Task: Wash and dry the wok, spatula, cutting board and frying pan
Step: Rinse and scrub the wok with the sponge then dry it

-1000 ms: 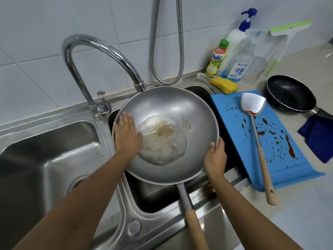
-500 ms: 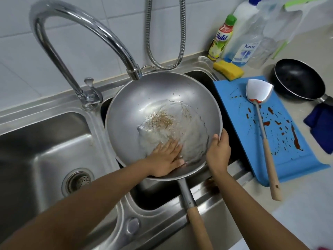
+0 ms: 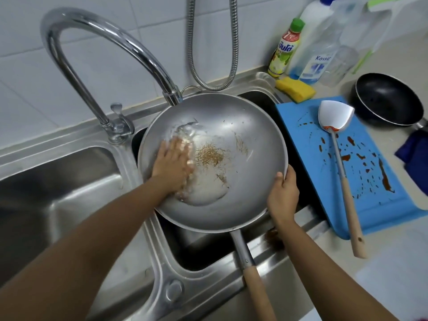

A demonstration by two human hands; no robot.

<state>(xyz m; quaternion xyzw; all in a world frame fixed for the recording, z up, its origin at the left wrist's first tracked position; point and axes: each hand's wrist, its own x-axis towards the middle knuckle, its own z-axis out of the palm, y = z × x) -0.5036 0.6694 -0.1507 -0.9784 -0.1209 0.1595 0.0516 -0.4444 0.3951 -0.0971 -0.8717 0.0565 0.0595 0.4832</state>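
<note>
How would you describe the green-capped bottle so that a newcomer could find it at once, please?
From the steel sink, look to its far right corner, where bottles line the tiled wall. The green-capped bottle is the leftmost, behind the yellow sponge. It alone is small and yellow-labelled; its neighbours are taller, white or clear.

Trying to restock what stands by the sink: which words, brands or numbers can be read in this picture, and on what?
"Kossa": on the label of the clear bottle.
"7": in a red badge on the green-capped bottle; the small print beside it is too small to read.
Blue brand lettering on the same green-capped bottle: stylised script, not legible here.
Nothing else shows readable text.
</note>
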